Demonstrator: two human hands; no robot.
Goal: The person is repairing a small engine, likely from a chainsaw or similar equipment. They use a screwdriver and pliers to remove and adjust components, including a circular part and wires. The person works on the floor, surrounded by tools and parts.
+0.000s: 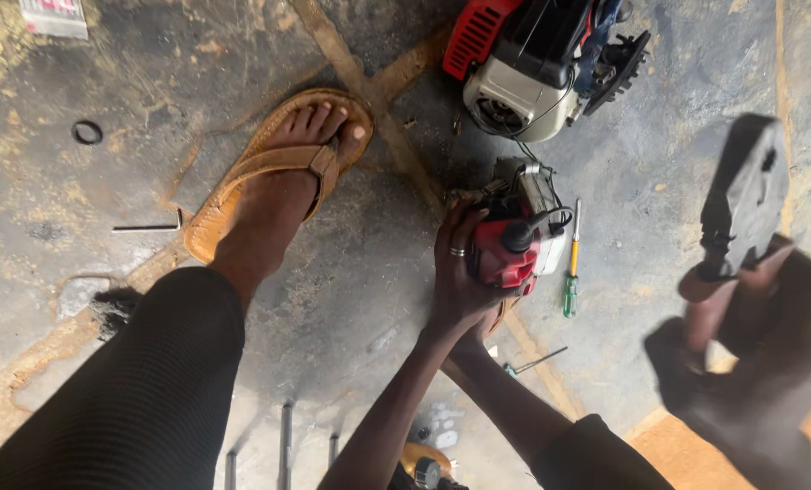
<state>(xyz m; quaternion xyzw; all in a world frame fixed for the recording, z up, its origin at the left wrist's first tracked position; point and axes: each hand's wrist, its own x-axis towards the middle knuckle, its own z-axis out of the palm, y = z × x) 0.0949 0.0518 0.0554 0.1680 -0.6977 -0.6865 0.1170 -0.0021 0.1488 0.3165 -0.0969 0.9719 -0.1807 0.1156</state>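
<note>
Head view: left hand (460,272) grips the small red engine (514,240); right hand, blurred (723,363), clutches a dark cover (746,195).

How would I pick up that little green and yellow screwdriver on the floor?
Probably pinch the green handle of the screwdriver from above. It lies flat on the floor, handle end nearest you, with bare floor on its right; the small engine crowds its left.
</note>
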